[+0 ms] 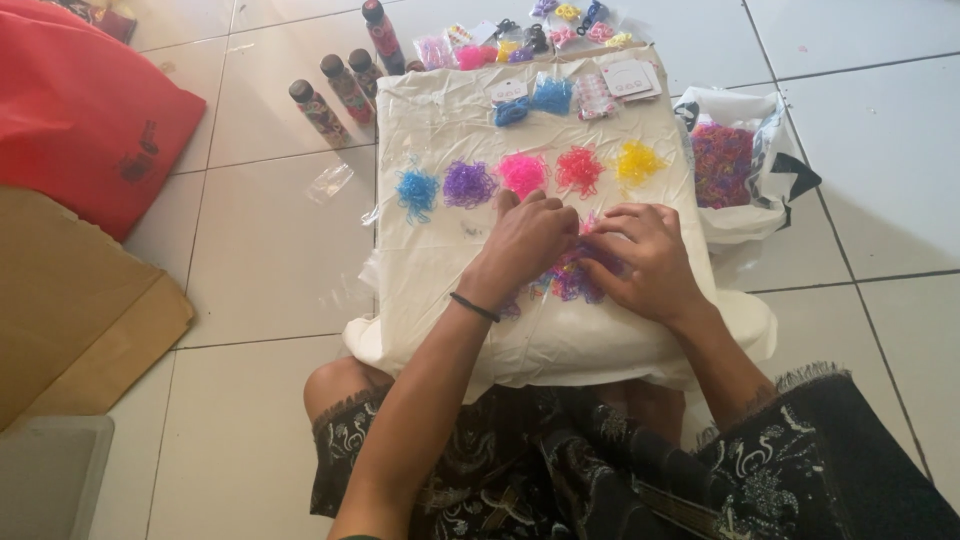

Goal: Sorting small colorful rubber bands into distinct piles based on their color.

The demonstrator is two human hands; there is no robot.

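Small rubber bands are sorted by colour on a cloth-covered cushion.

The white cushion (pixel 450 300) is rested on the lap over the tiled floor (pixel 270 260); beside it a bag of mixed bands (pixel 722 165) is lying open. Five sorted piles are laid in a row: blue (pixel 417 190), purple (pixel 468 184), pink (pixel 523 173), red (pixel 580 169), yellow (pixel 639 161). The mixed heap (pixel 572 280) is covered by both hands: the left hand (pixel 525 240) and right hand (pixel 645 260) are curled, fingertips close together, apparently pinching bands. Sorting is best done one colour at a time, piles kept well apart.
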